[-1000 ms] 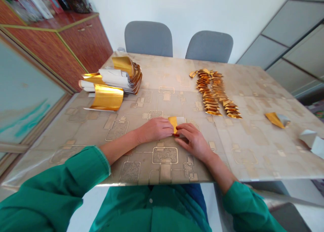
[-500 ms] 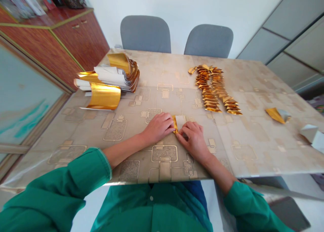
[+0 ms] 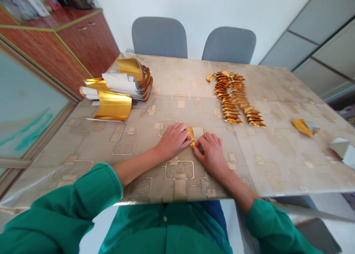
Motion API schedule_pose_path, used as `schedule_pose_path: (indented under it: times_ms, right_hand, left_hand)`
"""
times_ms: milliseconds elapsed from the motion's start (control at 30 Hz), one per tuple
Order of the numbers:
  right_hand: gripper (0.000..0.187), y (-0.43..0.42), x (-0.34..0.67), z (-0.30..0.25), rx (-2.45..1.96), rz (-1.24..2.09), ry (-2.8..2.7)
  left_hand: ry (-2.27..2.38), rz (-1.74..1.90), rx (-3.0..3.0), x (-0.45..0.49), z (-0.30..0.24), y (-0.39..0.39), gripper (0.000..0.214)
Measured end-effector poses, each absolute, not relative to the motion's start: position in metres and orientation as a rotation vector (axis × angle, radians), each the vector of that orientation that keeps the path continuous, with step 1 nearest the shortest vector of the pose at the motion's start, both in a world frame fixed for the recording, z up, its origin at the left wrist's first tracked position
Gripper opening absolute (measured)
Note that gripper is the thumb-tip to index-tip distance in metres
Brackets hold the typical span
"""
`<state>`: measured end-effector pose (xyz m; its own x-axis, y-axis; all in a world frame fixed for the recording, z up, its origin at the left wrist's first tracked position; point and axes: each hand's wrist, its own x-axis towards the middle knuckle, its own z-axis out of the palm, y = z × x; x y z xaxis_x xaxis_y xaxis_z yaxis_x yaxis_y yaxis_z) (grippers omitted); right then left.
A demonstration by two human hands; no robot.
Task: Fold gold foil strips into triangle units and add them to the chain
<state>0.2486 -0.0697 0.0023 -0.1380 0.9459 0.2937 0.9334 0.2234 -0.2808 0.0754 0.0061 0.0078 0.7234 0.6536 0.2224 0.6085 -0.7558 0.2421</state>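
Note:
A small piece of gold foil paper, partly folded, lies on the table close to its front edge, between my two hands. Its white back shows at the right side. My left hand grips its left side, fingers curled and pressed together. At the lower right corner, my right hand pinches the paper between thumb and fingers. The fingers cover much of the sheet. Farther back on the right stand two rows of folded gold paper pieces, packed close together.
Stacked gold-and-white paper sheets sit at the back left of the patterned table. A folded gold piece and a white-backed paper lie toward the right. Two grey chairs stand behind the table.
Both hands stay almost in place on the gold foil paper, with only tiny finger shifts. The view has moved very slightly.

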Motion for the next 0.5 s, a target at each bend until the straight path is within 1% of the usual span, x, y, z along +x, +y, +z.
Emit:
schedule_pose_path:
  times_ms: [233, 500]
  right_hand:
    - [0.005, -0.0698, 0.2492, 0.0028, -1.740, 0.074, -2.140]
    - [0.005, -0.0696, 0.2473, 0.0031, -1.745, 0.021, -2.178]
  left_hand:
    - [1.089, 0.471, 2.748, 0.0762, 0.0057, 0.0053, 0.024]
    - [1.155, 0.516, 2.607, 0.0742, 0.0049, 0.0067, 0.022]
